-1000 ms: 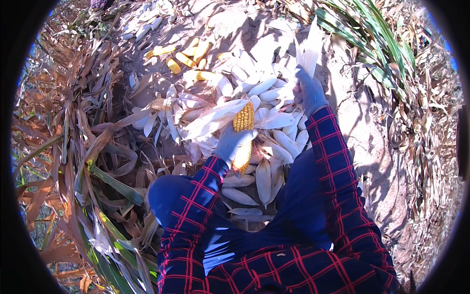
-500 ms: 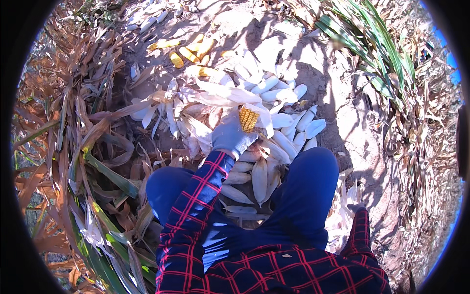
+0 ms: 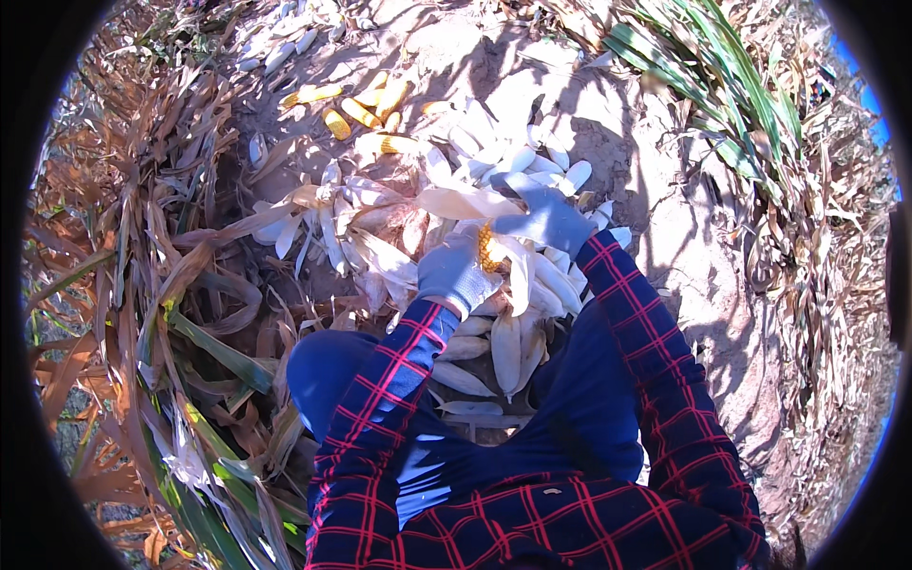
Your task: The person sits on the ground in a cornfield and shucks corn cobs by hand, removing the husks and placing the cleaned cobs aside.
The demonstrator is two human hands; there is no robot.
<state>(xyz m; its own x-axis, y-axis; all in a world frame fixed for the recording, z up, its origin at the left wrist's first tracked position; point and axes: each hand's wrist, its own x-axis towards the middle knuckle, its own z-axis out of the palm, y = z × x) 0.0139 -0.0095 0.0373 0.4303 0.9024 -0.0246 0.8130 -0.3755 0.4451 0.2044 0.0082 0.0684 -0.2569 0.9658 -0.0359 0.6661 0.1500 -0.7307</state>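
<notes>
Seemingly mid-husking, the head view looks down on a person seated on bare soil, knees in dark blue trousers, sleeves in red-and-navy plaid. Both hands wear grey-blue gloves. The left hand [image 3: 458, 271] is closed round the lower end of a yellow cob [image 3: 488, 249], fingers wrapped over it. The right hand [image 3: 543, 218] is clamped on the pale husk [image 3: 465, 202] at the cob's upper end, fingers curled down over it. So the cob sits between the two hands, just above the knees and over a heap of pale shed husks [image 3: 503, 347] that lies between the legs.

Farther out on the soil, well apart from the hands, a small pile of bare cobs [image 3: 366, 112] lies in sun. Dry brown stalks [image 3: 142, 275] crowd the left side; green leaves [image 3: 722, 104] run along the upper right.

What could go wrong, as I judge it: the dry husk may tear partway and leave strips stuck to the kernels, since the grip is high on the leaves. The cob could also slip from the gloved left hand and drop into the heap, where it would be hard to pick out among the pale leaves. Hard shadow from the arms hides part of the cob.

No packages, labels or signs show anywhere in this view.
</notes>
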